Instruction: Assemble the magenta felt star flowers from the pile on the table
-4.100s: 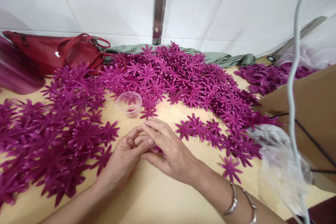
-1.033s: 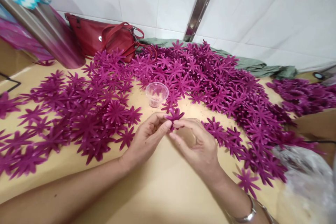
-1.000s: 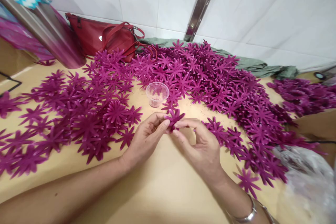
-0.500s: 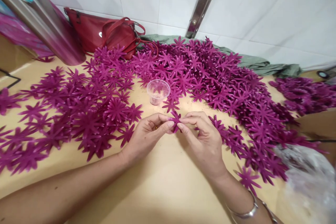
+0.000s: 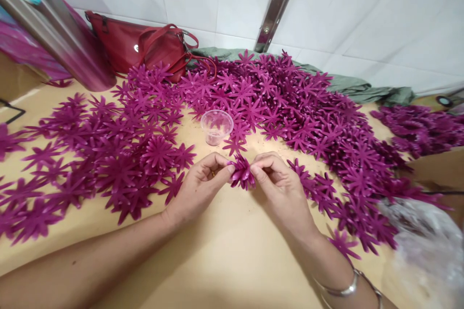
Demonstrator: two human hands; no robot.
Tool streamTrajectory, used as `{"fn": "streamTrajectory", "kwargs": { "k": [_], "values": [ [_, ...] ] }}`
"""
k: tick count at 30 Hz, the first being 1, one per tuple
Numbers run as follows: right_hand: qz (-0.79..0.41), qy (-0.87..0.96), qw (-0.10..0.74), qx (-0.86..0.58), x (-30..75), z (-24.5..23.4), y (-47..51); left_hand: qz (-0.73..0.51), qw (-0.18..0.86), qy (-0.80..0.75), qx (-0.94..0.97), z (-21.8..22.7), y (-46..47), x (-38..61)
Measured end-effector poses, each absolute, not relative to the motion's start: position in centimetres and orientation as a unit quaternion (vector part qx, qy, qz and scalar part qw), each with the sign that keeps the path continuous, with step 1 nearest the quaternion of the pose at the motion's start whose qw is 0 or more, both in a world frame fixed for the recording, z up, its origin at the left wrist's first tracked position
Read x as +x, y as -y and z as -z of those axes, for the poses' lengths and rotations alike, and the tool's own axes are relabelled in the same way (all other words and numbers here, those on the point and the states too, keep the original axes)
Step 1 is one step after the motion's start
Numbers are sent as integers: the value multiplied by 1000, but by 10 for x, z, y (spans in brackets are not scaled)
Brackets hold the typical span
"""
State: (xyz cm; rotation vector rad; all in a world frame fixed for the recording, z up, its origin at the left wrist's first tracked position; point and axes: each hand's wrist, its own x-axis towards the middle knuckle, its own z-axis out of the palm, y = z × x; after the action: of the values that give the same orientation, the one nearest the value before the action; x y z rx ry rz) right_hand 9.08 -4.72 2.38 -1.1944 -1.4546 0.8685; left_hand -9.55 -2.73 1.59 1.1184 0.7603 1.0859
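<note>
Between my two hands, above the tan tabletop (image 5: 232, 251), is a small purple artificial flower (image 5: 242, 172) with layered, raised petals. My left hand (image 5: 203, 181) pinches its left side between thumb and index finger. On the other side, my right hand (image 5: 279, 183) grips the petals with thumb and fingertips. A single flat petal piece (image 5: 235, 146) lies just beyond the flower. Behind that stands a clear plastic cup (image 5: 216, 128); what little it holds is hard to make out.
A large heap of purple petal pieces (image 5: 290, 91) curves from the back to the right. More petal pieces (image 5: 119, 169) spread on the left. A red handbag (image 5: 123, 48) and a tall metallic tumbler (image 5: 79, 43) stand at back left. A clear plastic bag (image 5: 427, 251) lies at right.
The flower between my hands now shows several layers of raised petals, where before it looked flat and narrow. My fingertips have moved slightly apart, to its two sides.
</note>
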Motion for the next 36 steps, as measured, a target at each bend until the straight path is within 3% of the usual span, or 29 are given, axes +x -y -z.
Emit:
{"fn": "streamTrajectory", "kwargs": {
  "k": [11, 18, 25, 36],
  "values": [
    [-270, 647, 501, -507, 85, -25, 52, -473, 669, -327, 471, -16, 28, -92],
    [-355, 621, 488, -501, 87, -26, 51, -463, 677, -320, 475, -18, 26, -92],
    [-277, 653, 487, -509, 85, -27, 54, -458, 679, -336, 465, -16, 25, -93],
    [-334, 634, 476, -510, 85, -28, 52, -466, 683, -327, 457, -15, 27, -92]
  ]
}}
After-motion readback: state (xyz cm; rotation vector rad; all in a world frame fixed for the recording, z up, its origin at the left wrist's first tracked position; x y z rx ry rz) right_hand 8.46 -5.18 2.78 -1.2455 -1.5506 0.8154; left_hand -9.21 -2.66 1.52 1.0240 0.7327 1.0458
